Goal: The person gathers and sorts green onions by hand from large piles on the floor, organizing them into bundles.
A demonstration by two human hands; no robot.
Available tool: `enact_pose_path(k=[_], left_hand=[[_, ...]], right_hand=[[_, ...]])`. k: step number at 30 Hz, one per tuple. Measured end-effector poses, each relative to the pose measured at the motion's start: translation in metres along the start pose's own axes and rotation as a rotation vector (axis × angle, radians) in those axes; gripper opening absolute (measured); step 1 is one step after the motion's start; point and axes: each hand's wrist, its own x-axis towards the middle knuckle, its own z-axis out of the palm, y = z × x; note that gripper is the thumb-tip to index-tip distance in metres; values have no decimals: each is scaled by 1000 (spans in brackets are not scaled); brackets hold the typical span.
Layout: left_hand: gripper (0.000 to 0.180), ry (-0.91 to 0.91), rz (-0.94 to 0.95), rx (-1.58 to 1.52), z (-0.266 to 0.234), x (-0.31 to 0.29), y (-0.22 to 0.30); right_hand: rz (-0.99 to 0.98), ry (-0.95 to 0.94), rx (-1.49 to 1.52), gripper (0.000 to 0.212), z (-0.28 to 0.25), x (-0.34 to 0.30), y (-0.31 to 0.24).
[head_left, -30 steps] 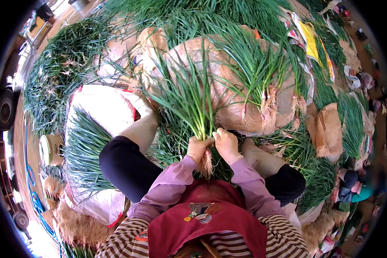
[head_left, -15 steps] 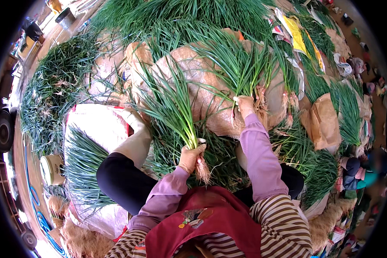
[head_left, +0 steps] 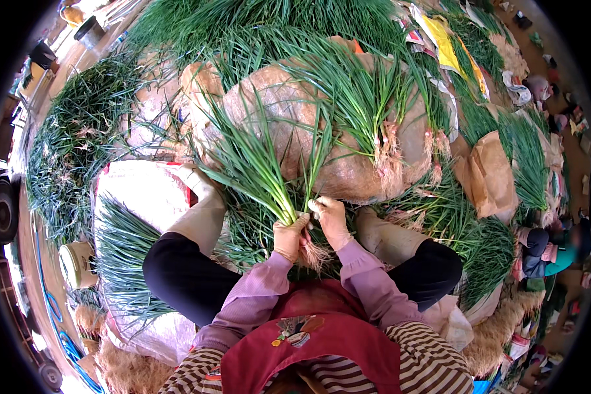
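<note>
Evidently, in the head view, the left hand point(head_left: 287, 239) is wrapped tight round a bunch of green onions point(head_left: 266, 174) low on the pale stems, just above the roots, a grip that probably keeps the butts level while the leaves fan away from the body. Just beside it, the right hand point(head_left: 331, 217) pinches a slim green stalk point(head_left: 318, 157) near its foot, thumb against fingers. The bunch stands tilted between the bent knees, leaves over the brown mound point(head_left: 249, 115) in front. More onions point(head_left: 368, 98) lie across that mound with roots turned toward the person, which would seem to put the stem ends within easy reach of the right hand.

On the left, a white sack point(head_left: 148, 184) lies flat under a neat heap of leaves point(head_left: 128, 246), likely keeping them off the ground. Loose greens cover much of the floor around the legs. A crumpled brown paper bag point(head_left: 489, 174) sits to the right; a pale bucket point(head_left: 79, 264) and a blue hose point(head_left: 65, 345) are at the left. Toward the right rim another person point(head_left: 561, 256) appears to be sitting, though blur makes that uncertain.
</note>
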Motion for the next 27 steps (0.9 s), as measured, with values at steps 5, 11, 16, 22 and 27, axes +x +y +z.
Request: enact_pose_path(k=[5, 11, 16, 22, 27], left_hand=[[9, 50, 135, -59, -3, -4, 12], [21, -59, 72, -334, -16, 9, 36], [21, -431, -75, -582, -16, 11, 37], [27, -144, -95, -182, -4, 12, 40], [30, -214, -128, -78, -2, 12, 35]], right_hand=[[-192, 50, -685, 17, 2, 0, 5], [-253, 80, -867, 46, -53, 48, -58], [-88, 196, -1354, 25, -85, 105, -50], [-293, -340, -1095, 17, -69, 47, -68], [-179, 458, -1058, 25, -117, 120, -109]])
